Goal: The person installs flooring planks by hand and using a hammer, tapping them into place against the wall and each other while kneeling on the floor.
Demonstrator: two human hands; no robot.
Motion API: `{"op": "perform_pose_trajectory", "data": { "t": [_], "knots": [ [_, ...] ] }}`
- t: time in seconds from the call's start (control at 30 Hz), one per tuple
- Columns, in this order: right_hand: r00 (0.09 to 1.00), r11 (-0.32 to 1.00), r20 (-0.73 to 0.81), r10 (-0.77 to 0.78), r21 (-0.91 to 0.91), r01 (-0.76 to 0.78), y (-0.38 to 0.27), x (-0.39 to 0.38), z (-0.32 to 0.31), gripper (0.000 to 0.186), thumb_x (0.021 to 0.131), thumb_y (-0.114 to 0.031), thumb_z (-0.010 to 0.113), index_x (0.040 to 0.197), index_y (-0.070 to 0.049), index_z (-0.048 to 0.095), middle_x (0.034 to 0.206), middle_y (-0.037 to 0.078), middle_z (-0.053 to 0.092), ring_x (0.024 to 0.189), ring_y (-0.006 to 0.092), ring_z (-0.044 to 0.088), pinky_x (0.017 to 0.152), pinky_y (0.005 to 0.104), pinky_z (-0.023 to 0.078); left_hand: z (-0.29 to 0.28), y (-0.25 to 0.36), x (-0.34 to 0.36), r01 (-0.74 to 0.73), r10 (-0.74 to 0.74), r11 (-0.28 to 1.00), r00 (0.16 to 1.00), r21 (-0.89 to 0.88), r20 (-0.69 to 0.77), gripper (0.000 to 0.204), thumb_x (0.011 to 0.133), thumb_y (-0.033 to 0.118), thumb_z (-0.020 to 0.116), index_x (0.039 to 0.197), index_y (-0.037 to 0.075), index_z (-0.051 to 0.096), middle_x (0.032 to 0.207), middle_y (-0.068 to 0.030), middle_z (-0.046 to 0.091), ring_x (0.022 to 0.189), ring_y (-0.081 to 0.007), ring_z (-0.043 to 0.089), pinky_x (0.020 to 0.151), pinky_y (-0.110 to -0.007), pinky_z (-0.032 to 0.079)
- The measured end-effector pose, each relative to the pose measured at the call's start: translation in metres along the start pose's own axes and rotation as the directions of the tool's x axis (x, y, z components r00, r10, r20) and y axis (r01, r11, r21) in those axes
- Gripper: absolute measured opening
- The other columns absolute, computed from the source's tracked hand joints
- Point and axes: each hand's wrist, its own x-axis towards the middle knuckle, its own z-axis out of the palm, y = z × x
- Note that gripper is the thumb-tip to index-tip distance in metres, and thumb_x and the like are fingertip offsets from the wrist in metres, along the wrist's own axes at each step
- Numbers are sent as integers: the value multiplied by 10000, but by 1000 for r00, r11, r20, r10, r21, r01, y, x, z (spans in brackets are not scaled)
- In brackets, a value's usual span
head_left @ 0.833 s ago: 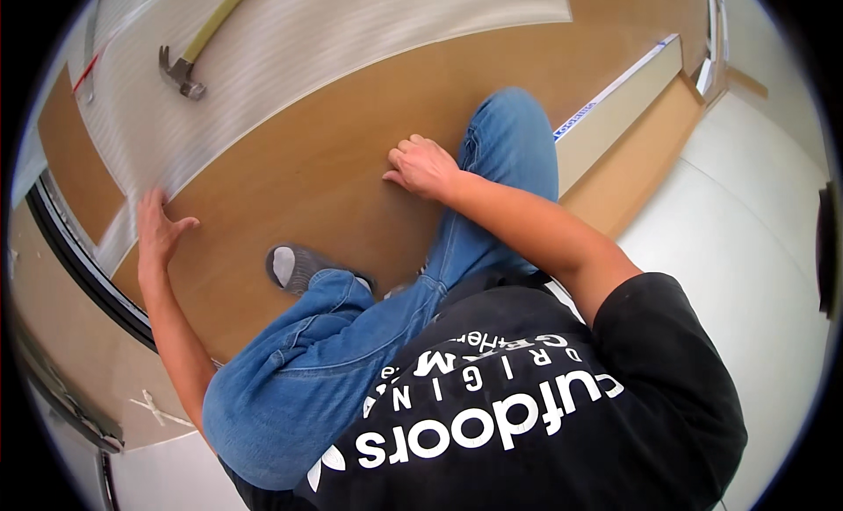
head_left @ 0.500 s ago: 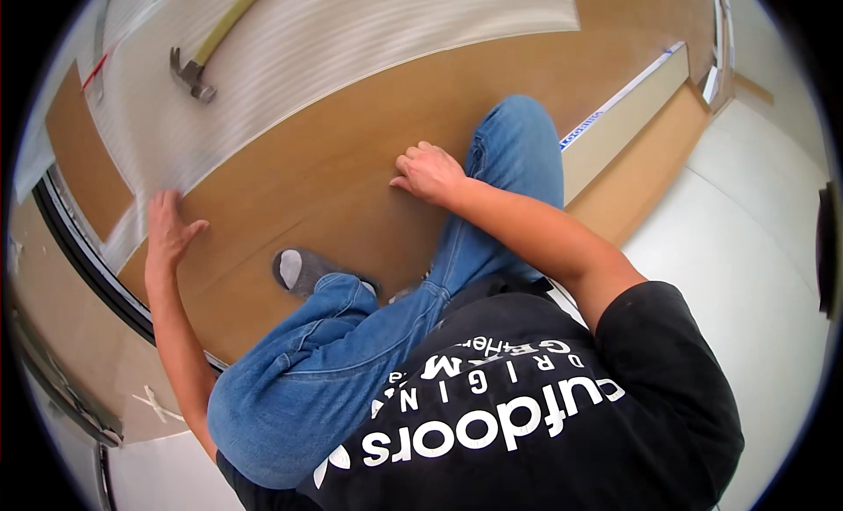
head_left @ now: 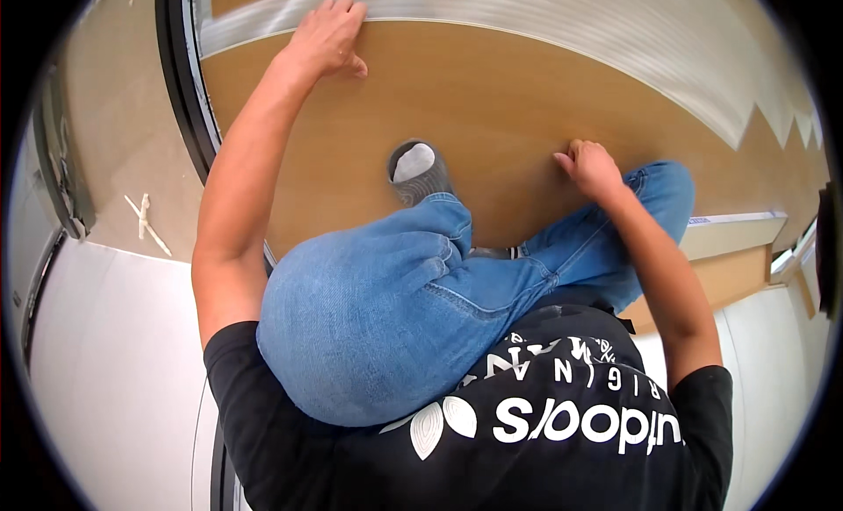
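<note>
We see a broad brown board (head_left: 492, 98) spread flat in front of us and under our crossed legs, reaching from the left side toward the right. Along its far edge runs a shiny, ribbed whitish sheet (head_left: 562, 15), its right end cut into points. Our black shirt (head_left: 351, 458) fills the bottom of the view, with the blue jeans (head_left: 369, 318) folded just above it. A dark, curved-looking rail (head_left: 178, 89) borders the brown board on the left. Beyond our right knee lies a long pale plank (head_left: 733, 236) with a blue-and-white strip on its upper edge.

Our left hand (head_left: 329, 39) reaches to where the sheet meets the board, fingers stretched out and thumb spread away, with nothing in its hold. Our right hand (head_left: 593, 170) is at the board near the right knee, its fingers curled under and thumb sticking out; we cannot tell whether it grips anything. Between the hands, nearer to us, is a grey-covered foot (head_left: 417, 173). Thin white sticks (head_left: 145, 219) lie crossed beyond the rail.
</note>
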Motion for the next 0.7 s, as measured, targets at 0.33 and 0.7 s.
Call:
{"op": "perform_pose_trajectory", "data": {
  "t": [0.33, 0.7],
  "knots": [
    [564, 848, -651, -508, -490, 199, -94, 181, -232, 263, 913, -158, 669, 1129, -13, 626, 1219, 208, 652, 1141, 370, 620, 954, 464, 520, -5, 8, 3, 2, -2, 994, 1000, -109, -1, 738, 590, 219, 977, 1149, 15, 541, 1157, -135, 583, 1144, -363, 573, 968, -457, 523],
    [636, 676, -406, -656, -690, 256, -63, 261, -248, 288, 989, -115, 541, 1276, -95, 545, 1237, 128, 620, 1167, 364, 604, 949, 472, 514, 5, 8, 8, -103, 101, 993, 994, -60, -35, 708, 625, 196, 939, 1188, 8, 553, 1230, -182, 587, 1167, -378, 577, 978, -482, 518]
  ]
}}
